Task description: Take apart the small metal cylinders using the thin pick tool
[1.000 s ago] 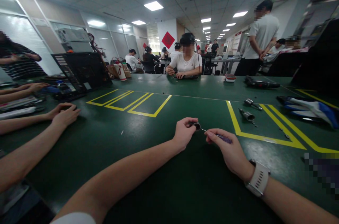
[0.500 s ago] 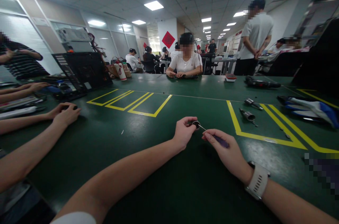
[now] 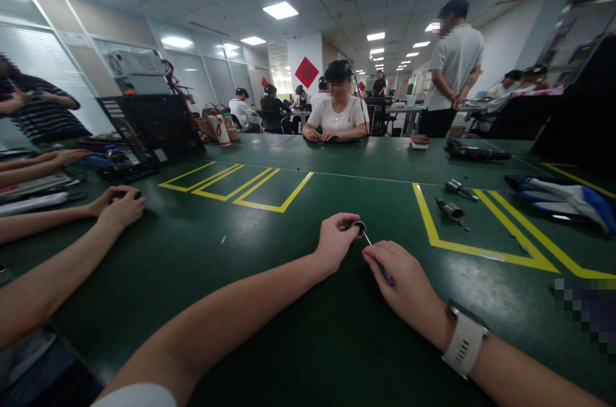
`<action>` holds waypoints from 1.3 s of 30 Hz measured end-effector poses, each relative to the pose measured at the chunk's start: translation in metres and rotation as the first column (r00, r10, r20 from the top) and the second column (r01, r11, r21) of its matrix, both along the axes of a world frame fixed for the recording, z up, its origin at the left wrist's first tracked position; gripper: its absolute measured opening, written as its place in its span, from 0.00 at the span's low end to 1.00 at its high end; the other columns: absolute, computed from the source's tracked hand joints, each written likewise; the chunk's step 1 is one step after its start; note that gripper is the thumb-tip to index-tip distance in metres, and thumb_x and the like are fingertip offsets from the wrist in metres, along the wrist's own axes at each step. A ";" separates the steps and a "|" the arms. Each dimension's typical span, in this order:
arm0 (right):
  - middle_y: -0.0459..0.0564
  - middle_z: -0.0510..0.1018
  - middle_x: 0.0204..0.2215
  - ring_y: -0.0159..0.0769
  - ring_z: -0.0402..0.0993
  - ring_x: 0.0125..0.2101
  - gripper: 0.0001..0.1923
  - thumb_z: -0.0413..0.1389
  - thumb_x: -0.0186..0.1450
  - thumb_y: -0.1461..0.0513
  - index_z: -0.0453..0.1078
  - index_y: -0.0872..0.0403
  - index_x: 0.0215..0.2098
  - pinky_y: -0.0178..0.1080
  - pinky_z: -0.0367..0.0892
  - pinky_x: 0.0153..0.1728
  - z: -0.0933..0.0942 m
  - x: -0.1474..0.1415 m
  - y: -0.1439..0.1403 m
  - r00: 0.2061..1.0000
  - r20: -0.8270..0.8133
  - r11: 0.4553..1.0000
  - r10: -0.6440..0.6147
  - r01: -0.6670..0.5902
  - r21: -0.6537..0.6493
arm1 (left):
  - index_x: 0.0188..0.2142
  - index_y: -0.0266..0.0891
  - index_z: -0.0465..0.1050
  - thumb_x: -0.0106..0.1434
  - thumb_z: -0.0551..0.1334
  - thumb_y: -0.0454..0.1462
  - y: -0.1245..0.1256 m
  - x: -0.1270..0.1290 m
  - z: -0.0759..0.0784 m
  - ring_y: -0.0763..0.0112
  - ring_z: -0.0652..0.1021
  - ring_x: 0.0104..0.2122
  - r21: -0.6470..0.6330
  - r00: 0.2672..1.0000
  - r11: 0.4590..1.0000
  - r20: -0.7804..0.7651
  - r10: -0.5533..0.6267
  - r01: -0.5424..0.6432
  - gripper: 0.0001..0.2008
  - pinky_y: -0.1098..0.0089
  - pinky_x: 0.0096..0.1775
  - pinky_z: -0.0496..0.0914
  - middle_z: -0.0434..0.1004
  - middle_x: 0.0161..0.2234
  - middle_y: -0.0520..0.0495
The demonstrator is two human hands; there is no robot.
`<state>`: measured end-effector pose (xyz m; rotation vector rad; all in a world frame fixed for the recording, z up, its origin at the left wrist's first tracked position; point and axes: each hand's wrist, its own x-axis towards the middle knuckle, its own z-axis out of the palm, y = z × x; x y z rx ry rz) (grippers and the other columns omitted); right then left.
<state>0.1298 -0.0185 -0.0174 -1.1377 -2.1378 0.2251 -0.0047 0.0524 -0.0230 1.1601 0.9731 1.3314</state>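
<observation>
Screwdriver (image 3: 380, 266) and a small round metal part (image 3: 358, 228) meet just above the green surface (image 3: 269, 304) in the head view: the left hand (image 3: 334, 241) has its grip pinched shut on the part, holding it steady, probably so the thin tip can reach into it. The right hand (image 3: 404, 282) (a white watch (image 3: 464, 339) on its wrist) is closed around the screwdriver's dark handle. Well to the right, inside yellow tape lines (image 3: 481, 246), lie two metal cylinders (image 3: 452, 209). Another person's hands (image 3: 120, 205) rest at the left.
</observation>
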 end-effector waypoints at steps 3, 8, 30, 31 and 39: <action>0.53 0.74 0.33 0.39 0.69 0.33 0.09 0.47 0.65 0.68 0.68 0.55 0.35 0.43 0.67 0.35 0.001 -0.001 -0.001 0.999 0.045 0.999 -0.008 0.007 0.036 | 0.34 0.32 0.75 0.52 0.61 0.23 0.001 0.000 -0.001 0.72 0.78 0.30 -0.004 1.000 1.000 -0.015 -0.002 0.002 0.10 0.66 0.38 0.75 0.77 0.30 0.47; 0.54 0.74 0.32 0.39 0.69 0.32 0.09 0.46 0.64 0.69 0.68 0.56 0.33 0.43 0.67 0.33 0.004 -0.003 -0.005 0.996 0.090 0.997 -0.010 0.004 0.074 | 0.33 0.32 0.75 0.53 0.60 0.23 -0.001 0.000 0.001 0.73 0.78 0.29 -0.012 1.000 1.000 -0.008 -0.002 0.002 0.10 0.67 0.37 0.75 0.77 0.29 0.47; 0.53 0.74 0.31 0.39 0.69 0.32 0.09 0.47 0.63 0.70 0.68 0.56 0.33 0.43 0.67 0.34 0.002 -0.003 -0.004 0.995 0.099 0.997 -0.012 0.004 0.079 | 0.32 0.32 0.75 0.51 0.61 0.23 0.000 0.000 0.001 0.74 0.78 0.28 -0.005 0.999 1.000 -0.041 0.030 -0.030 0.10 0.69 0.37 0.75 0.78 0.27 0.48; 0.53 0.74 0.31 0.39 0.70 0.32 0.09 0.47 0.63 0.69 0.68 0.56 0.34 0.42 0.67 0.34 0.002 -0.003 -0.004 0.995 0.101 0.997 -0.013 0.005 0.076 | 0.33 0.32 0.75 0.51 0.61 0.23 0.000 0.000 0.001 0.74 0.78 0.28 -0.001 0.999 1.000 -0.043 0.026 -0.026 0.10 0.69 0.38 0.75 0.78 0.27 0.48; 0.54 0.75 0.31 0.40 0.71 0.31 0.10 0.46 0.64 0.69 0.68 0.55 0.33 0.43 0.67 0.31 0.001 -0.004 -0.006 0.984 0.163 0.991 -0.070 0.050 0.124 | 0.33 0.33 0.75 0.51 0.61 0.23 -0.001 0.000 0.001 0.72 0.79 0.29 0.001 1.000 1.000 -0.027 0.008 -0.008 0.10 0.65 0.41 0.74 0.78 0.28 0.48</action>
